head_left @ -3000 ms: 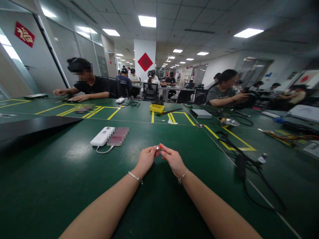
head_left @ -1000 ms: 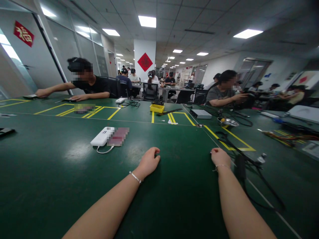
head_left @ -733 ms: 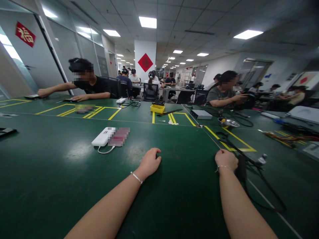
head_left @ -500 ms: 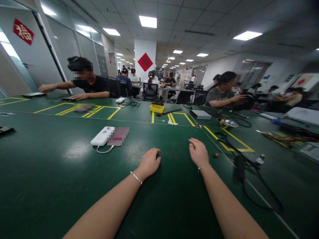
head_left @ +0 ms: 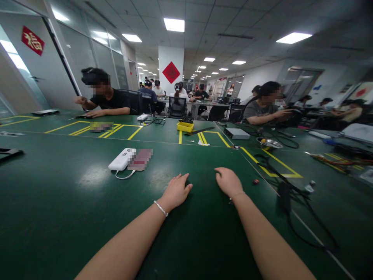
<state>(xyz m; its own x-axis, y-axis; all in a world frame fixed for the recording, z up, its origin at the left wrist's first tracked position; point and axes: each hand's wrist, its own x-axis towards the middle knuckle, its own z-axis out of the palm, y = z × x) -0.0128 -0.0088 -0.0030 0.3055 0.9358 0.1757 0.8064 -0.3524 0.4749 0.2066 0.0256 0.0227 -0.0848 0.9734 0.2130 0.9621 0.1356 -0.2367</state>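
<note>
Red object point(head_left: 255, 181) on table point(head_left: 201, 225), right of right hand point(head_left: 230, 183), apart from fingers point(head_left: 220, 171).

Rectangular white ceiling panels point(head_left: 174, 25) light a dim scene from above. The glossy dark green surface point(head_left: 72, 221) throws back a hazy pale glare at left and darkens toward the bottom. Wide-angle distortion stretches the sides; distant people point(head_left: 149, 95) look soft, a small red object point(head_left: 255, 181) is indistinct, and blocky pixelation masks several patches.

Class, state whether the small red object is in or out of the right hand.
Out: the small red object lies on the green table, whose surface shows between it and the right hand.
</note>
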